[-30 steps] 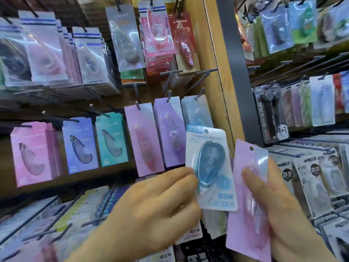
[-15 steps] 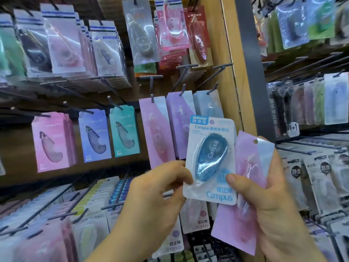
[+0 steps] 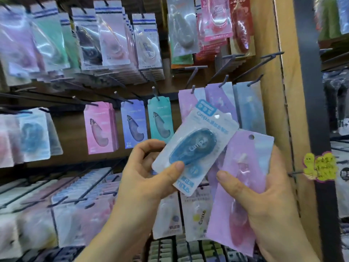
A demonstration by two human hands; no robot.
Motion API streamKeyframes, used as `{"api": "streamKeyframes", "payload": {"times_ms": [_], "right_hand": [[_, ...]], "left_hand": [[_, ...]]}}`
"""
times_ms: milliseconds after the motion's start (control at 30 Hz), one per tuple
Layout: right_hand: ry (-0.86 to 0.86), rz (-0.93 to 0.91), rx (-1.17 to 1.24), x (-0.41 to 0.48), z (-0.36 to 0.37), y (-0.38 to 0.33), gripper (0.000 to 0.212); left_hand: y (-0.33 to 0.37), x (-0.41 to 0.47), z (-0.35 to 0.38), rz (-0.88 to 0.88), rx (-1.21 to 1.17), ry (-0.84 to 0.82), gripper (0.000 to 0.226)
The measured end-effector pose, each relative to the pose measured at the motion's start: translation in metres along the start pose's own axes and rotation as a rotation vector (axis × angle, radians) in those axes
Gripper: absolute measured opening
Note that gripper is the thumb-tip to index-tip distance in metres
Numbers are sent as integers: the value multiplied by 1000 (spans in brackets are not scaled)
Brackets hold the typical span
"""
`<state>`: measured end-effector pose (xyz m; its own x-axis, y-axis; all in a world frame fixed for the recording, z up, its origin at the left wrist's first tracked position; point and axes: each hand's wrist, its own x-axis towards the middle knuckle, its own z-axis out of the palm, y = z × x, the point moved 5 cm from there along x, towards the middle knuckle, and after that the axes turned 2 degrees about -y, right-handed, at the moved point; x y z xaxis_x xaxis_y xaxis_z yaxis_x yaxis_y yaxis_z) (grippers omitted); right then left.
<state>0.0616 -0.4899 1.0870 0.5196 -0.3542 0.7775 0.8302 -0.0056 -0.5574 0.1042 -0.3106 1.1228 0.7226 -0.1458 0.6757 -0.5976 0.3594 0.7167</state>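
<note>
Left hand (image 3: pixel 151 176) pinches blue pack (image 3: pixel 196 146) low, long axis tilting up-right over pink pack (image 3: pixel 251 167), gripped by right hand (image 3: pixel 268 201).

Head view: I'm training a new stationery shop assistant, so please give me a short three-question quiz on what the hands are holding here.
1. True or false: the left hand pinches the blue Campus correction tape pack.
2. Which hand holds the pink pack? A left hand, B right hand, C neither.
3. Fill in: the blue Campus correction tape pack is held ___ (upright or tilted).

Key: 1 true; 2 B; 3 tilted.
</note>
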Motion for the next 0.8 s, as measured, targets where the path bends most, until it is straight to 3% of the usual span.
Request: {"api": "streamKeyframes", "payload": {"times_ms": [233,300,367,500,633,800], "right_hand": [[-80,-22,-5,-18,87,11,92],[-108,-33,-20,-30,121,13,90],[-129,-46,-28,-42,158,15,85],[-138,-22,-19,-61,230,26,79],[-183,-6,-4,-79,310,38,77],[-197,-11,-53,-100,380,53,92]], "left_hand": [[18,-21,-90,-143,167,-163,45],[23,-31,-121,-185,200,-164,44],[35,-39,-155,-209,156,-126,58],[68,-48,-222,-142,163,-112,74],[98,-56,-297,-69,302,-181,65],[114,-53,-376,-28,519,-161,57]]}}
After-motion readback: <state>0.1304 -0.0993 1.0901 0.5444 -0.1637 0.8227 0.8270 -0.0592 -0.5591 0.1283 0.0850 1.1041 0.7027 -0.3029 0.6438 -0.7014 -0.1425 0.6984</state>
